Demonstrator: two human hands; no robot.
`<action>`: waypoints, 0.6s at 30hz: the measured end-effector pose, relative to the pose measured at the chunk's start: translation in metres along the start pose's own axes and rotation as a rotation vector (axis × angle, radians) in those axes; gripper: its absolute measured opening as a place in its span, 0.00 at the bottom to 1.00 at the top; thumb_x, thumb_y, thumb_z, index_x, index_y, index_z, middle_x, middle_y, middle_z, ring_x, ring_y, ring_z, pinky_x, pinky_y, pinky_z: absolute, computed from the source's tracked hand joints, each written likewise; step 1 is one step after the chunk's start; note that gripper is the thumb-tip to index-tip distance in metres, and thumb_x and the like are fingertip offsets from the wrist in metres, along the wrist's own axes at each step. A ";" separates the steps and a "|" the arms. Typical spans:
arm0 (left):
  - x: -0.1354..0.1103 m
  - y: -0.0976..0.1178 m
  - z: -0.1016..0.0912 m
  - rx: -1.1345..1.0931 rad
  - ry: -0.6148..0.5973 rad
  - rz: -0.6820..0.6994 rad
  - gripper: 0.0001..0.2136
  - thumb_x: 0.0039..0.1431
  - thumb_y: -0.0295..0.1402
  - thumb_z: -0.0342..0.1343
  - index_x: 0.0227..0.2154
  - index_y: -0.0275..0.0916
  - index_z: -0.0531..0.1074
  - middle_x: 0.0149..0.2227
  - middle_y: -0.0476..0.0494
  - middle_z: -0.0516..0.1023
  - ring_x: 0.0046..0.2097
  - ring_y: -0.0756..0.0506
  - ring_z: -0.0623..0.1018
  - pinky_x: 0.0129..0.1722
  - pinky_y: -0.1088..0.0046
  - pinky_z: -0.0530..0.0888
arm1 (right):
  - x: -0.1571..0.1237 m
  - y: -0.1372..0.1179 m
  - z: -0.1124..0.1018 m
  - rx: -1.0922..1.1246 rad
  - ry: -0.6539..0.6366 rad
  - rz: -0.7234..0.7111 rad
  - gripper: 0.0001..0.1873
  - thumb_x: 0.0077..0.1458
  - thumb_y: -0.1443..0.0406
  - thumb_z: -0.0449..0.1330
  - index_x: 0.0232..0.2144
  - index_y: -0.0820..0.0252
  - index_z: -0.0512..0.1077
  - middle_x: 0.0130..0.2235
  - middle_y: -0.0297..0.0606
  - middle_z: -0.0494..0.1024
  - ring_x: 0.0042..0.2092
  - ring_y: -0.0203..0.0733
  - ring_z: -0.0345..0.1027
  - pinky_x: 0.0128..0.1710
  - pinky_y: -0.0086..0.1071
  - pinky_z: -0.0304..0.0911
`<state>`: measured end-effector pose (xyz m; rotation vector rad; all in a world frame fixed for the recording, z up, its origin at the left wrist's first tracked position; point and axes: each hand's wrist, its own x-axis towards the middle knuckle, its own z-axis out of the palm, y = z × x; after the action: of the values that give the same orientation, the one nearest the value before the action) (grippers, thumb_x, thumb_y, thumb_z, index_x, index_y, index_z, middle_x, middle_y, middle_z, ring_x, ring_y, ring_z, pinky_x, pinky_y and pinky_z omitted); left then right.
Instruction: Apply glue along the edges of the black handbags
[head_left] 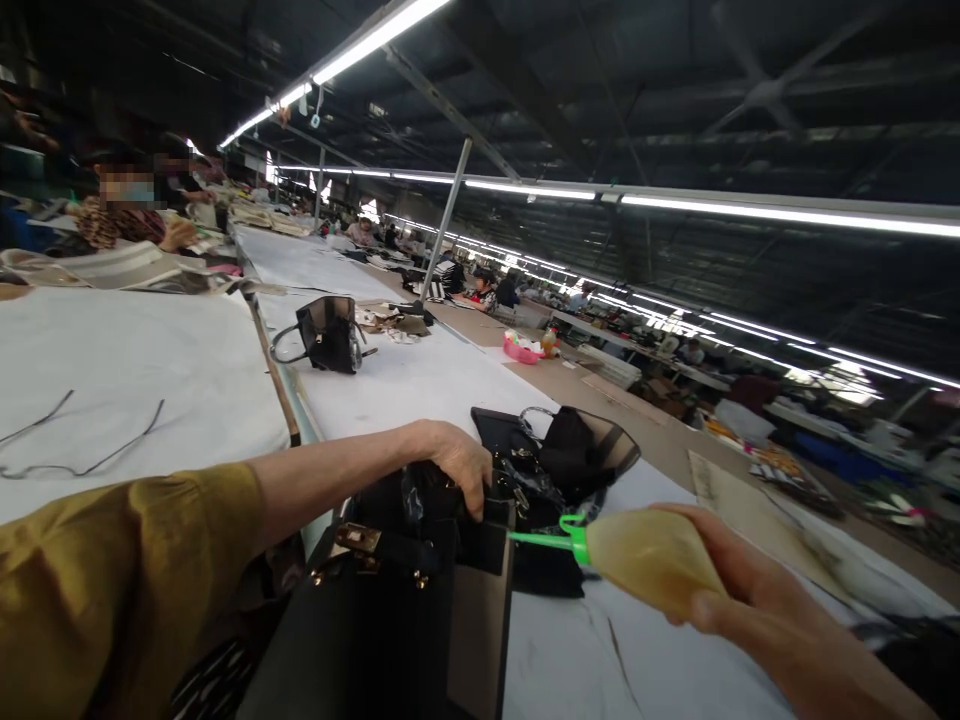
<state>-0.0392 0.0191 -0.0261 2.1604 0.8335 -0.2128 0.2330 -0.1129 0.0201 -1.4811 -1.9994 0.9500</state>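
A black handbag [375,640] with a taupe side panel and gold-coloured hardware stands in front of me, tilted. My left hand [459,462] reaches over it, fingers bent down and closed on its upper edge near the side panel. In my right hand [750,590] is a squeeze bottle [649,560] of yellowish liquid, lying sideways with its green nozzle pointing left. The nozzle's tip is at the edge of the side panel; whether it touches cannot be made out. Just beyond lies another black-and-taupe handbag [600,450], open, with dark straps and clear plastic wrap.
A smaller handbag [330,335] stands farther along the white table [397,395]. Near it lie fabric scraps [397,322]. A pink basket [521,348] sits by the far edge. Eyeglasses [82,470] appear on the left table. Co-workers sit and stand in the background.
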 end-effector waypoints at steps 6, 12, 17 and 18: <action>-0.001 -0.003 0.002 -0.039 0.002 -0.018 0.14 0.41 0.34 0.60 0.33 0.35 0.76 0.25 0.49 0.77 0.26 0.47 0.73 0.24 0.76 0.71 | 0.006 -0.015 -0.002 0.139 -0.026 0.043 0.28 0.40 0.54 0.60 0.44 0.58 0.63 0.35 0.37 0.74 0.37 0.49 0.67 0.32 0.36 0.61; 0.002 -0.007 0.004 -0.058 -0.011 -0.020 0.15 0.41 0.34 0.60 0.34 0.35 0.76 0.25 0.49 0.76 0.26 0.48 0.72 0.25 0.76 0.71 | 0.004 -0.024 0.004 0.109 0.101 0.065 0.29 0.40 0.53 0.61 0.44 0.56 0.62 0.36 0.36 0.75 0.38 0.49 0.67 0.33 0.35 0.60; 0.002 -0.008 0.005 -0.080 -0.002 0.012 0.13 0.41 0.32 0.59 0.32 0.34 0.76 0.24 0.49 0.76 0.25 0.49 0.72 0.22 0.77 0.70 | 0.001 -0.021 0.004 -0.038 0.228 0.046 0.26 0.44 0.49 0.59 0.41 0.57 0.65 0.25 0.32 0.71 0.29 0.46 0.66 0.29 0.36 0.60; 0.002 -0.008 0.005 -0.086 -0.002 0.017 0.13 0.41 0.32 0.59 0.32 0.34 0.76 0.23 0.49 0.76 0.24 0.49 0.72 0.22 0.77 0.70 | 0.001 -0.019 0.003 -0.069 0.235 0.041 0.26 0.44 0.47 0.59 0.41 0.56 0.65 0.23 0.32 0.70 0.28 0.46 0.65 0.29 0.37 0.60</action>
<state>-0.0427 0.0205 -0.0350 2.0864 0.8085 -0.1672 0.2190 -0.1164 0.0322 -1.5965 -1.8540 0.6935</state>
